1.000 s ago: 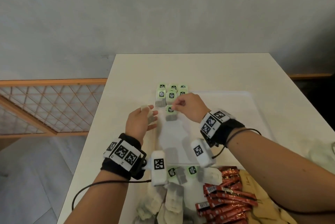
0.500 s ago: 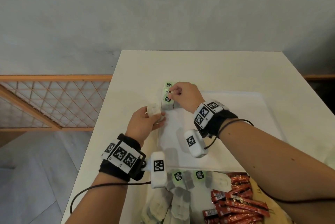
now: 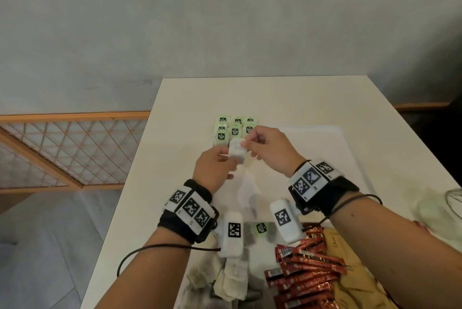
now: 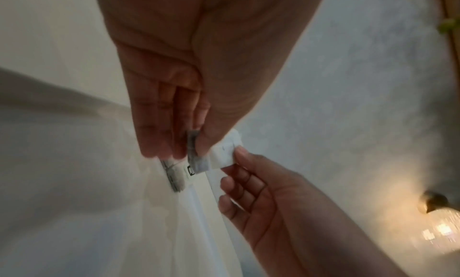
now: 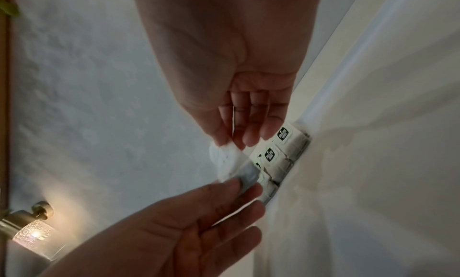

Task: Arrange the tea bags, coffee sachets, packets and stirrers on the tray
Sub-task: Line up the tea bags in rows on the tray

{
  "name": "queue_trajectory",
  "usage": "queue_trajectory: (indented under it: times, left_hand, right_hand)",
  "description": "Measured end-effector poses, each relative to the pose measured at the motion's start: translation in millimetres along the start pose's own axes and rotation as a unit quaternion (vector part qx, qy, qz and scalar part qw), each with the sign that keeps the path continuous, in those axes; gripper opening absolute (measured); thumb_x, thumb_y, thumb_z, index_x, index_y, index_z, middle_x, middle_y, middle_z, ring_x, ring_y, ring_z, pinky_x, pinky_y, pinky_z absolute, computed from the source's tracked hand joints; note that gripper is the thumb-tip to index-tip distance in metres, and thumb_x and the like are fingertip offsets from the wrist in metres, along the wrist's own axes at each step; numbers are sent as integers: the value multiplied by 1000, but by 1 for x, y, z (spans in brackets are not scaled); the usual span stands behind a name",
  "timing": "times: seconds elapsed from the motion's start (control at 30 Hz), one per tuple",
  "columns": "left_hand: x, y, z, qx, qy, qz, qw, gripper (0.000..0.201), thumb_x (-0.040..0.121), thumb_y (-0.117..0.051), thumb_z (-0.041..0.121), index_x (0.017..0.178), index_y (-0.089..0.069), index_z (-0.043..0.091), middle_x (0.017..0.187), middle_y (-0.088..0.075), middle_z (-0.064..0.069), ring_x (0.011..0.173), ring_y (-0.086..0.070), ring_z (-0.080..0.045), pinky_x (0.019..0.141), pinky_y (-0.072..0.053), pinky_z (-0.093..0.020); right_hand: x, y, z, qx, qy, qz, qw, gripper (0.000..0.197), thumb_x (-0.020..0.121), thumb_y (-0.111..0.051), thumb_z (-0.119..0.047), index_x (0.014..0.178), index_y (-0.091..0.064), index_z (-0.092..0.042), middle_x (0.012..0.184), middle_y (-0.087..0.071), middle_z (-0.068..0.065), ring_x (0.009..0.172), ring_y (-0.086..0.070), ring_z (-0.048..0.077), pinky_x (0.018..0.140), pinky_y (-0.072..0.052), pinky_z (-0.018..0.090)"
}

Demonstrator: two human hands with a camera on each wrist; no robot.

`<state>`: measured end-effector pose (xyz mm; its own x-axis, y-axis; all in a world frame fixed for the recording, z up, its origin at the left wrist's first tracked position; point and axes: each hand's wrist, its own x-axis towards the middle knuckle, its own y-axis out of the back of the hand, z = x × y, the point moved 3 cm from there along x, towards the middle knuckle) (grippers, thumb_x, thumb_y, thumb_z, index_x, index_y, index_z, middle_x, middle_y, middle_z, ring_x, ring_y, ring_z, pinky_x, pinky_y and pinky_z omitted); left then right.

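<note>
A white tea bag (image 3: 236, 150) hangs in the air between both hands, just in front of the laid-out rows. My left hand (image 3: 226, 157) pinches its lower end (image 4: 198, 155) with thumb and fingers. My right hand (image 3: 246, 143) pinches its upper white end (image 5: 225, 157) between thumb and forefinger. Several tea bags with green tags (image 3: 233, 128) lie in neat rows at the far left corner of the white tray (image 3: 332, 148); they also show under my right fingers (image 5: 278, 153). A loose heap of tea bags (image 3: 232, 281), red coffee sachets (image 3: 307, 273) and tan packets (image 3: 352, 286) lie near me.
The white table (image 3: 262, 96) ends at the left, where a wooden lattice screen (image 3: 62, 148) stands on the floor. A clear glass object (image 3: 450, 201) sits at the right edge of the picture. A grey wall stands behind the table.
My right hand has come back from the laid rows and taken hold of the tea bag in my left hand. My left hand has moved right toward the tray with it.
</note>
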<state>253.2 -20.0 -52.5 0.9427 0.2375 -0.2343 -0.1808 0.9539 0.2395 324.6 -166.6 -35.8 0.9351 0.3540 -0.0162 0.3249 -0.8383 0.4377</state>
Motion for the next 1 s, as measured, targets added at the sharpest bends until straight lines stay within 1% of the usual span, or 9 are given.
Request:
queue_trajectory:
  times: [0.1,0.2,0.37,0.47,0.6,0.7,0.77,0.93,1.0]
  left_hand:
    - [-5,-6,9,80,-70,88,990,21,85,-72,19,101,-59,21,106,-65,6,91,-63,-13,78,-51,-22]
    - [-12,-21,19,85,-109,72,988,28,82,-77,24,102,-59,21,103,-63,8,89,-62,-8,71,-45,-12]
    - [-15,-33,19,93,-115,64,987,14,89,-67,21,103,-65,16,96,-68,5,82,-65,-7,74,-50,-18]
    - [-11,-33,13,134,-123,75,980,15,95,-57,25,91,-69,18,78,-66,9,71,-58,-5,61,-39,-9]
    - [-1,-31,-1,121,-95,67,986,18,95,-58,28,94,-72,17,85,-68,7,73,-55,-6,62,-36,-14]
    - [6,-27,-9,113,-78,42,990,16,93,-61,27,91,-74,17,80,-67,10,75,-60,-12,70,-42,-20]
    - [11,-22,-14,124,-63,26,990,12,90,-64,25,92,-73,18,80,-67,10,78,-62,-14,75,-45,-25]
    - [40,1,-8,205,-65,23,976,19,87,-66,19,104,-66,27,101,-64,6,94,-60,-13,80,-43,-24]
    - [56,11,-4,239,-55,33,969,28,86,-65,15,111,-64,27,113,-59,0,104,-58,-18,88,-47,-30]
  right_hand:
    - [-7,9,2,2,-18,53,998,13,85,-70,-14,78,-62,-9,76,-69,11,64,-66,19,70,-55,36]
    - [-12,9,1,-18,-22,64,998,11,84,-67,-15,78,-60,-8,78,-69,10,75,-67,27,74,-57,41]
    - [-20,6,-3,-2,-17,44,999,18,87,-67,-26,82,-61,-9,76,-69,2,72,-65,20,71,-55,36]
    - [-25,7,3,22,-28,17,999,25,91,-65,-33,89,-62,-8,84,-70,3,73,-66,18,69,-57,34]
    - [-23,7,25,27,-53,17,998,17,91,-66,-21,103,-60,-12,89,-61,-4,69,-61,15,63,-53,27]
    - [-14,3,33,6,-54,6,998,5,93,-64,-19,94,-61,-15,90,-60,-3,69,-61,16,60,-50,23]
    - [-4,0,36,-15,-52,-11,998,7,93,-63,-17,87,-59,-16,85,-61,-3,66,-61,14,58,-49,21]
    - [26,-6,47,-63,-70,-19,995,13,92,-63,-19,81,-57,-21,79,-62,-2,71,-63,19,71,-54,35]
    - [37,-9,49,-74,-72,-7,995,10,91,-65,-19,82,-60,-17,76,-61,-3,75,-62,20,77,-55,38]
